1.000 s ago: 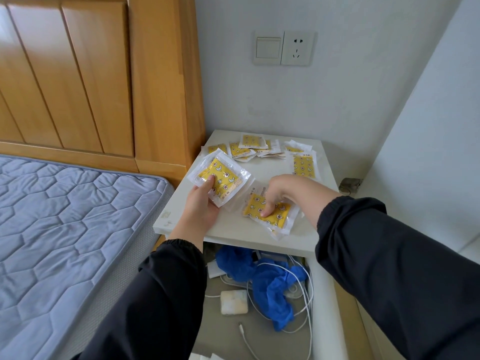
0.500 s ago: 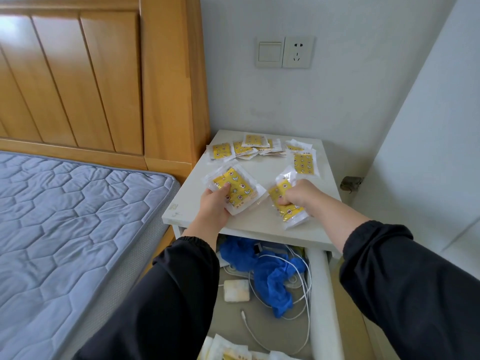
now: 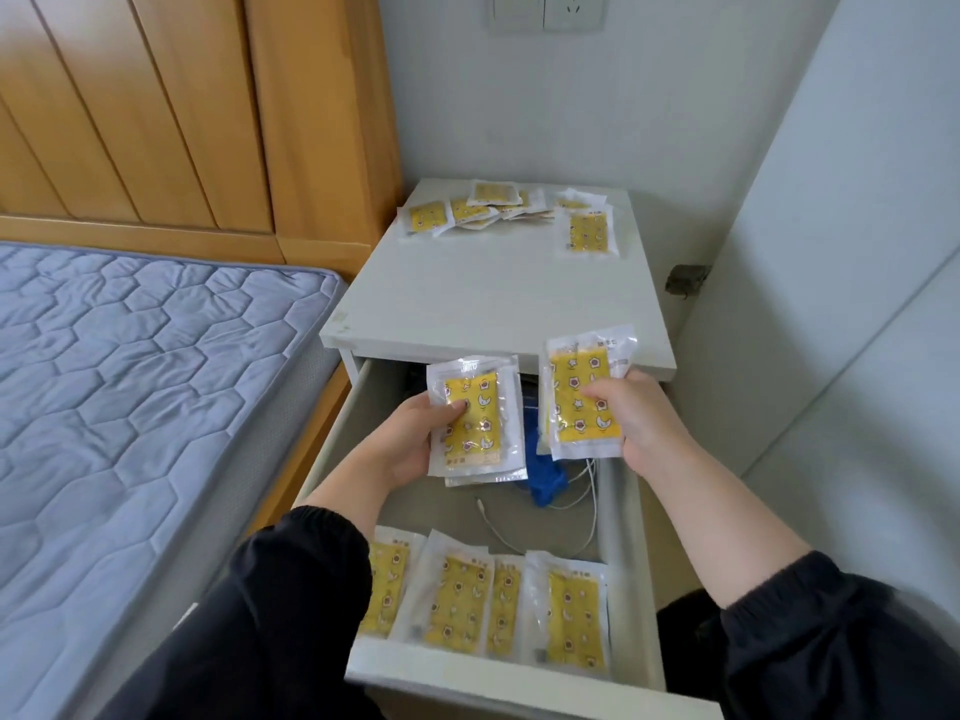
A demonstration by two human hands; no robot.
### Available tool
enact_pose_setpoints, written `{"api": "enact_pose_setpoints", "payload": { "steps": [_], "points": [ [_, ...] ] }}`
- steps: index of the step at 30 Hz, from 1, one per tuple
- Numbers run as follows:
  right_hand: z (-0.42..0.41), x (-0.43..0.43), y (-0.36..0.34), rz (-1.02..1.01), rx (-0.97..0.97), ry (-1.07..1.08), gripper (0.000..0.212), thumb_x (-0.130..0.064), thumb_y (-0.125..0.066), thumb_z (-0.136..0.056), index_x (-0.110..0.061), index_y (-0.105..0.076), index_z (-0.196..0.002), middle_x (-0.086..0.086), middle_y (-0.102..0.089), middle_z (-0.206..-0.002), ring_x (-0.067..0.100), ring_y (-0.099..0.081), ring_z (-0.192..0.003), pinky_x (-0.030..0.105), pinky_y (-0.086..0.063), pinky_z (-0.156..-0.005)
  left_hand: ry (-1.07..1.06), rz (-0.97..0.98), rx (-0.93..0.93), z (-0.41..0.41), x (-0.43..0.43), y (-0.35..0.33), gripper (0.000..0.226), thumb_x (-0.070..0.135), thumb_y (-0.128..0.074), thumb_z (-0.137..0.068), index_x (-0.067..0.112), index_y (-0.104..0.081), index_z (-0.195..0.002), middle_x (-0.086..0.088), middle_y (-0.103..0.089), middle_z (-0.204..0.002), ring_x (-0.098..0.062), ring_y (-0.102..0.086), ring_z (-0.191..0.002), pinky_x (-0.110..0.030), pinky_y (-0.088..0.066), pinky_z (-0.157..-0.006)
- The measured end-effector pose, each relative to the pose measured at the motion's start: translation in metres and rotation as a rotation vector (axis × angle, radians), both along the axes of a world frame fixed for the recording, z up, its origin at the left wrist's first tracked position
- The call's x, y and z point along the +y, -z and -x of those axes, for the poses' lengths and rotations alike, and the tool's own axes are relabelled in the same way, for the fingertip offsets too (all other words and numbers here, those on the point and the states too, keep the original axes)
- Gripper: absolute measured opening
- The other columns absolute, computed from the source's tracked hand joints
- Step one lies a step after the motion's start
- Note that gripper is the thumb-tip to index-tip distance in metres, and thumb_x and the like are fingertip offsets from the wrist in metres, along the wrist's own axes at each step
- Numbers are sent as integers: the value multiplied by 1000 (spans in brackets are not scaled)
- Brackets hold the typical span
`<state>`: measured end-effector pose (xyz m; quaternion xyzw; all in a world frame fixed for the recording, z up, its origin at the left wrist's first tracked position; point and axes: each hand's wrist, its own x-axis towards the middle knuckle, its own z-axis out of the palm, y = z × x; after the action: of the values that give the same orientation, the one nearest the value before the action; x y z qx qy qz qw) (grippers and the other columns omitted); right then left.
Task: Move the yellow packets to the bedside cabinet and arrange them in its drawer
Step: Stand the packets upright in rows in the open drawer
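Hovering over the pulled-out white drawer [image 3: 621, 543] of the white bedside cabinet [image 3: 493, 298], both hands carry flat clear-plastic packets with yellow patterned inserts. The left hand [image 3: 405, 449] grips a small stack of packets [image 3: 472, 418], its thumb pressed across the top face and its fingers curled beneath. The right hand [image 3: 636, 418] pinches a second bundle of packets [image 3: 584, 402] by its right edge, thumb in front.

Both bundles face the person with the printed side up, probably so they can be squared and laid down like the row of packets [image 3: 462, 600] lining the drawer's near end, side by side and slightly overlapping. Further back the drawer holds a crumpled blue item [image 3: 543, 475], cloth or glove I cannot tell, and loose white cables [image 3: 524, 537]. That likely explains why the row sits at the front. More loose packets [image 3: 488, 207] lie scattered at the rear of the cabinet top, so the task looks only partly done.

Each packet shows small print along its clear margin and little flower and moon shapes on the yellow, but no word or brand is legible.
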<state>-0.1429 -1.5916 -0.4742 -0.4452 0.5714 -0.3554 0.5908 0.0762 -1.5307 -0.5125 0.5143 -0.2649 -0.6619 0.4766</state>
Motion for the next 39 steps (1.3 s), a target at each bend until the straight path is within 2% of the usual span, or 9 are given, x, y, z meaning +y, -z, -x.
{"api": "enact_pose_setpoints", "payload": {
  "steps": [8, 12, 19, 25, 31, 33, 35, 38, 39],
  "points": [
    [-17, 50, 54, -374, -132, 40, 15, -3, -53, -91, -14, -57, -100, 10, -66, -89, 26, -64, -80, 42, -53, -65, -209, -181, -246, -28, 26, 42, 17, 10, -58, -94, 12, -58, -110, -8, -71, -100, -23, -70, -88, -41, -57, -70],
    [-24, 68, 75, -509, -88, -17, 31, -4, -52, -92, -11, -53, -123, 17, -67, -104, 34, -65, -92, 48, -54, -74, -271, -188, -347, -41, 22, 47, 11, 10, -59, -94, 16, -58, -103, -4, -69, -96, -20, -68, -86, -40, -56, -76],
    [-56, 88, 97, -655, 24, -160, 37, -1, -57, -87, -8, -53, -123, 20, -68, -104, 35, -67, -92, 51, -53, -82, -220, -134, -495, -56, 21, 45, 21, 14, -61, -92, 16, -58, -113, -3, -70, -105, -20, -69, -94, -44, -56, -87],
    [-117, 113, 103, -665, 22, -333, 30, -1, -53, -92, 0, -55, -123, 16, -65, -115, 32, -64, -102, 42, -53, -82, -253, -41, -513, -57, 22, 45, 20, 12, -58, -94, 16, -59, -114, -3, -70, -107, -20, -68, -97, -42, -55, -87],
    [-132, 120, 111, -450, 385, -628, 26, -10, -53, -95, 1, -54, -118, 8, -52, -76, 20, -55, -64, 31, -53, -63, -375, 17, -509, -54, 18, 46, 34, 13, -59, -93, 18, -55, -127, 3, -67, -109, -17, -67, -97, -38, -57, -83],
    [-136, 121, 111, -357, 492, -715, 7, -10, -52, -94, -4, -56, -93, 5, -50, -72, 17, -52, -59, 29, -52, -60, -394, 16, -501, -53, 16, 45, 33, 13, -59, -94, 18, -54, -126, 4, -66, -108, -16, -67, -96, -35, -56, -81],
    [-140, 121, 113, -215, 669, -824, 20, -15, -50, -94, -9, -49, -75, 4, -50, -71, 16, -49, -60, 24, -44, -54, -393, 18, -504, -52, 15, 45, 29, 13, -58, -94, 20, -55, -122, 5, -65, -106, -15, -66, -94, -34, -56, -79],
    [-143, 121, 111, -110, 754, -858, 14, -16, -53, -93, -3, -59, -92, 8, -61, -81, 18, -53, -64, 24, -40, -53, -378, 29, -505, -50, 16, 44, 21, 12, -57, -95, 26, -54, -109, 8, -64, -98, -11, -64, -87, -27, -54, -70],
    [-143, 119, 113, -130, 714, -820, 14, -15, -54, -93, -4, -59, -86, 7, -62, -74, 16, -54, -58, 25, -43, -55, -379, 32, -496, -50, 16, 45, 20, 11, -57, -95, 27, -54, -108, 8, -64, -97, -11, -64, -87, -27, -53, -70]
  ]
}}
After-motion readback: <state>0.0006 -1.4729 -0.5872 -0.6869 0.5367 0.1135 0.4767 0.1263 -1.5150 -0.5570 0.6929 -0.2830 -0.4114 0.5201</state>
